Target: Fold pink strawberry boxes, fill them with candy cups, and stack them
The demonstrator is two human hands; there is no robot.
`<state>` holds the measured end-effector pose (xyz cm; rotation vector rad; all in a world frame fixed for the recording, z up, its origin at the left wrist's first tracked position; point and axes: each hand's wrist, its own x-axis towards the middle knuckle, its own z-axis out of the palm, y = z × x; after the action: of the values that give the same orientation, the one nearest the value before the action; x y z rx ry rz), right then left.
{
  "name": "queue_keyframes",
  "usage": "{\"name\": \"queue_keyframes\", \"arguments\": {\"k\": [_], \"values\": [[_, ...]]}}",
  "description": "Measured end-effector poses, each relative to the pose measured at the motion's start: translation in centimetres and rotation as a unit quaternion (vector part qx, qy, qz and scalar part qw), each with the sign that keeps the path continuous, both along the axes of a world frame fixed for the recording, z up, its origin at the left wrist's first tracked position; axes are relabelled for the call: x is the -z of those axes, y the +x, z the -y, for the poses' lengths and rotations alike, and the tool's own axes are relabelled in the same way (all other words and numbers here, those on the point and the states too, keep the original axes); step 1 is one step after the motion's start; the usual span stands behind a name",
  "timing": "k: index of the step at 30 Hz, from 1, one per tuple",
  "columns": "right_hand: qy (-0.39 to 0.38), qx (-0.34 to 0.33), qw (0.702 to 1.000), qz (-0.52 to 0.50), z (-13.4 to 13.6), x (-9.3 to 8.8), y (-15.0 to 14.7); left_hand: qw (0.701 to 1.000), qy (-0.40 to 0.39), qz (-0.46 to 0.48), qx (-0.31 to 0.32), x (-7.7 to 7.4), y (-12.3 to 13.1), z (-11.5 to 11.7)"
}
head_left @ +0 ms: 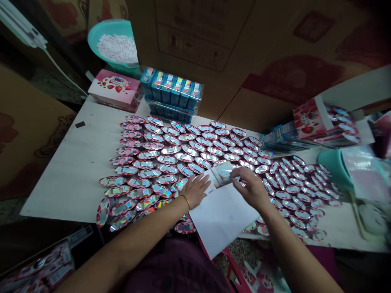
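A white sheet [224,219] lies over the shiny oval-topped packs [183,157] in front of me. Along its far edge runs a shiny silvery sticker strip [219,174]. My left hand [195,190], a thin bangle at its wrist, rests with stretched fingers on the left end of the sheet and strip. At the strip's right end, the thumb and fingers of my right hand [249,185] are closed in a pinch on its edge. The packs stand close together in rows, with red rims and reflective tops; those under the sheet are hidden.
Behind the rows stand blue boxed packs [171,91] in clear wrap, and a pink strawberry box [114,89]. A teal basin [93,38] holds small white pieces. At right are an opened strawberry box [308,118] and a teal container [331,165]. Large cartons [195,49] wall the table's back.
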<state>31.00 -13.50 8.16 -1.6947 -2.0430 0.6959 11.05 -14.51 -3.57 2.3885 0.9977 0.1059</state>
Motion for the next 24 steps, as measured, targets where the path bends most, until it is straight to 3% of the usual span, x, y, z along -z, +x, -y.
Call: {"name": "queue_keyframes", "arguments": {"k": [3, 5, 7, 9, 11, 14, 16, 18, 24], "values": [[-0.068, 0.11, 0.981, -0.142, -0.6, -3.4, -1.4, 0.992, -0.065, 0.09, -0.059, -1.7, -0.5, -0.2], [-0.108, 0.155, 0.955, -0.231, -1.5, -4.0, -3.4, 0.958, -0.133, 0.204, -0.15, -3.5, -1.6, -0.4], [-0.132, 0.164, 0.931, -0.299, -2.6, -3.3, -6.1, 0.879, -0.236, 0.334, -0.246, -5.2, -3.4, -0.8], [-0.141, 0.165, 0.912, -0.347, -3.5, -2.0, -9.0, 0.763, -0.337, 0.441, -0.331, -6.5, -5.6, -1.2], [-0.163, 0.169, 0.893, -0.384, -4.0, -0.6, -12.1, 0.667, -0.377, 0.498, -0.407, -7.0, -8.0, -1.8], [-0.22, 0.186, 0.855, -0.431, -4.2, 1.5, -16.7, 0.595, -0.342, 0.509, -0.52, -6.4, -12.0, -2.3], [-0.243, 0.213, 0.834, -0.448, -4.1, 3.1, -20.1, 0.58, -0.311, 0.501, -0.562, -5.4, -15.1, -2.4], [-0.233, 0.245, 0.828, -0.447, -3.9, 4.9, -23.9, 0.594, -0.281, 0.478, -0.583, -4.1, -18.5, -2.4], [-0.121, 0.291, 0.872, -0.374, -3.5, 10.5, -34.1, 0.719, -0.14, 0.259, -0.629, -1.0, -27.5, -3.9]]}}
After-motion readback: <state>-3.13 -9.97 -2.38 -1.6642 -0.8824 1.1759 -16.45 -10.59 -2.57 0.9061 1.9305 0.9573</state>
